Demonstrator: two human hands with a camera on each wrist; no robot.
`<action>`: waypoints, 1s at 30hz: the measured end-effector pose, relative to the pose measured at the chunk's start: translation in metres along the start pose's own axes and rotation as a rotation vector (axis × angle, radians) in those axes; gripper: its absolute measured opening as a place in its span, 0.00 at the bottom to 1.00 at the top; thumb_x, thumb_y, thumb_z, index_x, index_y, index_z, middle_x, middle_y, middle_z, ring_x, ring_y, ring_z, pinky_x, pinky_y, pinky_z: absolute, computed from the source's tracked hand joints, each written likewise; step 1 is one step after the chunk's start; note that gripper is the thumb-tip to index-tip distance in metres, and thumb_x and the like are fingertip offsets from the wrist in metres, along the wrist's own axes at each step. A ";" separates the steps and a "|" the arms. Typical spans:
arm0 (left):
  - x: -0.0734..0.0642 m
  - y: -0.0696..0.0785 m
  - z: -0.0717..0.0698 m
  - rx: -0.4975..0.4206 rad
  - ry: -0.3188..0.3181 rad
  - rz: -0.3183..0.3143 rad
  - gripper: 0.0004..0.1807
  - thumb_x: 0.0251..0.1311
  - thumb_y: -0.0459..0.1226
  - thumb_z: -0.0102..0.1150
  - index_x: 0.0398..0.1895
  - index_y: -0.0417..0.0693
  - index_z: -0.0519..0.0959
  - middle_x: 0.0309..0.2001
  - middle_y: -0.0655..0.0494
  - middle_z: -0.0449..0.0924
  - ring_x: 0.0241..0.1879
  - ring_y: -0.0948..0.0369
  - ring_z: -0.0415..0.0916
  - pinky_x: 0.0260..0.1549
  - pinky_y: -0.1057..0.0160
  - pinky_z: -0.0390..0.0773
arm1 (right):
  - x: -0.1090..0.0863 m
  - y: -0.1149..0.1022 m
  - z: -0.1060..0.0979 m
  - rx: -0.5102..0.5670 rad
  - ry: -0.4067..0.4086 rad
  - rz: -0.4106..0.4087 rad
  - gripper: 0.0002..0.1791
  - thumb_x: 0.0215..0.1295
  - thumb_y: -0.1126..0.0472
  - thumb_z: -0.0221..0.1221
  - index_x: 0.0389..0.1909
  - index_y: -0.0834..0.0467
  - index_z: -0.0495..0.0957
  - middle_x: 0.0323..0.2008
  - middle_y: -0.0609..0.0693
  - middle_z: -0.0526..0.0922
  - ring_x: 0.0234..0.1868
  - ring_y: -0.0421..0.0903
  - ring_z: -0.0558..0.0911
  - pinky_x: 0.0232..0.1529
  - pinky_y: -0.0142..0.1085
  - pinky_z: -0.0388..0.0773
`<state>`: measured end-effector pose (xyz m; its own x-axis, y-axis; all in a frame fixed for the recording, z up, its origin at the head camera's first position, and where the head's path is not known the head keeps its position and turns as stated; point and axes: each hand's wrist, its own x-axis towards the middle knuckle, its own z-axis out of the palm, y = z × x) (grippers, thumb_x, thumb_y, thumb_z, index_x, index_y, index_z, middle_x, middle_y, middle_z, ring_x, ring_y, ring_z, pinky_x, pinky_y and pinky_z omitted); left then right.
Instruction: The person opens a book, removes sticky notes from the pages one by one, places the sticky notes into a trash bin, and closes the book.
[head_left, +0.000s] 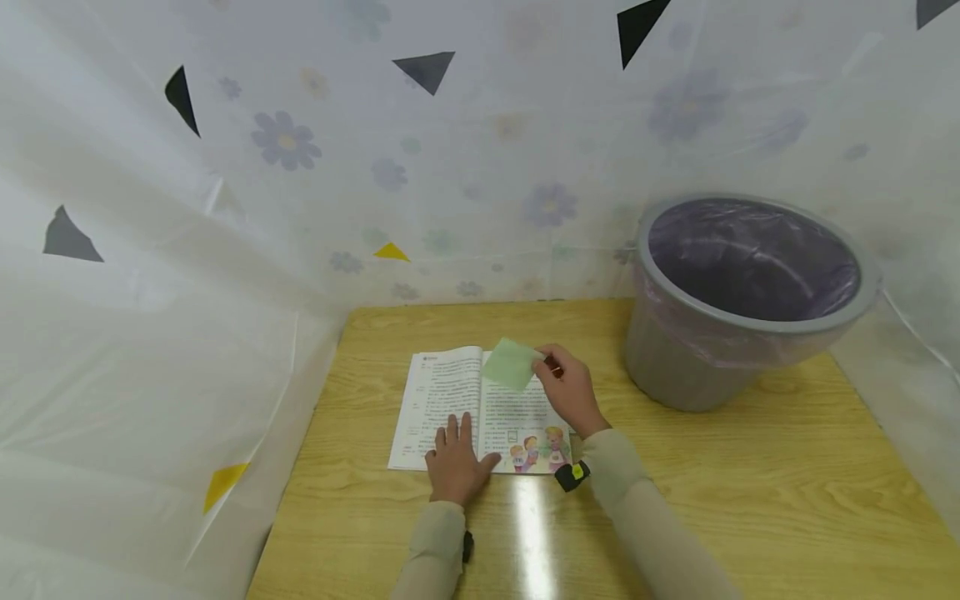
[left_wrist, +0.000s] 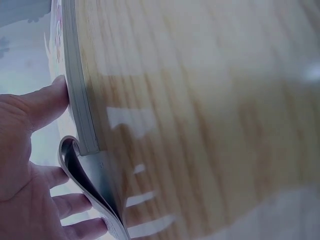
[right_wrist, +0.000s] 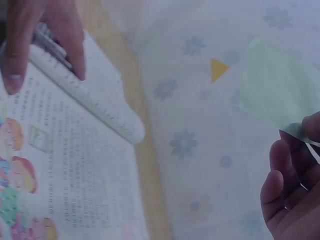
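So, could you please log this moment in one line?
left hand: rests on open book; right hand: pinches green paper above book

Screened-off workspace: flowered sheeting (head_left: 480, 158) hung behind wooden table (head_left: 780, 492).

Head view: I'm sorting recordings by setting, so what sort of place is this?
Probably a makeshift indoor booth, perhaps for filming: a wood-grain table is hemmed in by pale sheeting, which bears scattered dark and yellow triangles.

Pale green paper square (head_left: 507, 365) above open illustrated book (head_left: 491, 407)
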<state>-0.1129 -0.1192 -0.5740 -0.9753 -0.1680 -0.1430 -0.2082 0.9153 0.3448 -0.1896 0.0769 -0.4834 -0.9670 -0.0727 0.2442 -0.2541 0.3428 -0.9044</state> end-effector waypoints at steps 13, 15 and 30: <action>0.000 0.000 0.000 -0.021 -0.009 0.002 0.51 0.55 0.60 0.65 0.77 0.50 0.58 0.78 0.42 0.54 0.75 0.40 0.55 0.63 0.33 0.64 | -0.013 -0.065 -0.102 -0.037 0.487 -0.583 0.07 0.60 0.78 0.58 0.36 0.71 0.84 0.28 0.63 0.82 0.33 0.27 0.75 0.40 0.21 0.71; 0.000 0.000 0.000 -0.020 -0.012 0.001 0.50 0.55 0.60 0.65 0.77 0.50 0.58 0.78 0.42 0.54 0.75 0.40 0.55 0.63 0.33 0.64 | -0.016 -0.073 -0.115 -0.009 0.577 -0.614 0.06 0.60 0.77 0.57 0.33 0.73 0.83 0.26 0.62 0.82 0.33 0.27 0.75 0.40 0.21 0.70; 0.000 -0.001 0.001 -0.006 0.003 0.006 0.50 0.55 0.60 0.65 0.77 0.49 0.58 0.77 0.42 0.55 0.74 0.40 0.56 0.62 0.34 0.65 | -0.011 -0.066 -0.196 -0.373 1.080 -0.250 0.15 0.67 0.65 0.53 0.36 0.65 0.88 0.38 0.65 0.87 0.45 0.60 0.81 0.65 0.34 0.57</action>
<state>-0.1123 -0.1198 -0.5750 -0.9767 -0.1641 -0.1381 -0.2032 0.9140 0.3512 -0.1586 0.2388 -0.3572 -0.3271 0.5957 0.7336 -0.2402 0.6984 -0.6742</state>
